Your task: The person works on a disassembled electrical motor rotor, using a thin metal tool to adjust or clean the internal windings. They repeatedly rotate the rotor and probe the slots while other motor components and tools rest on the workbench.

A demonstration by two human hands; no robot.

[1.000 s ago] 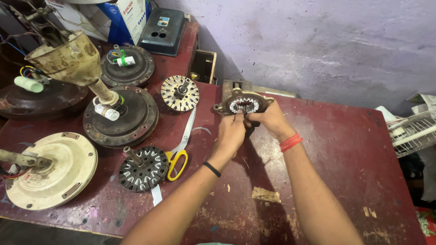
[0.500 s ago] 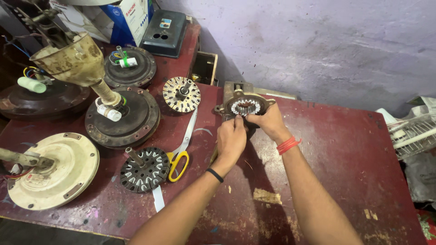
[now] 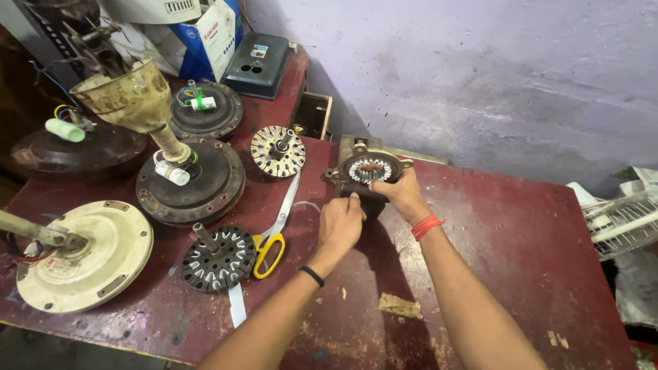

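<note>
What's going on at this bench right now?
A person holds a small motor stator upright at the far edge of the red table, right hand gripping its side, left hand at its base. Yellow-handled scissors lie to the left between two loose stator cores, with ceiling fan motor housings beyond.

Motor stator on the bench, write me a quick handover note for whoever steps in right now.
Left hand: on the near lower side of the small motor stator, fingers curled against it; grip unclear.
Right hand: holding the stator's right side, tilting its open face toward the camera.
Stator is at the back edge of the red table, copper winding visible inside.
Yellow-handled scissors lie left of the hands, beside a dark slotted stator core.
Done: stator propped up in hand.
Left: the scissors and the other fan parts lie untouched.
</note>
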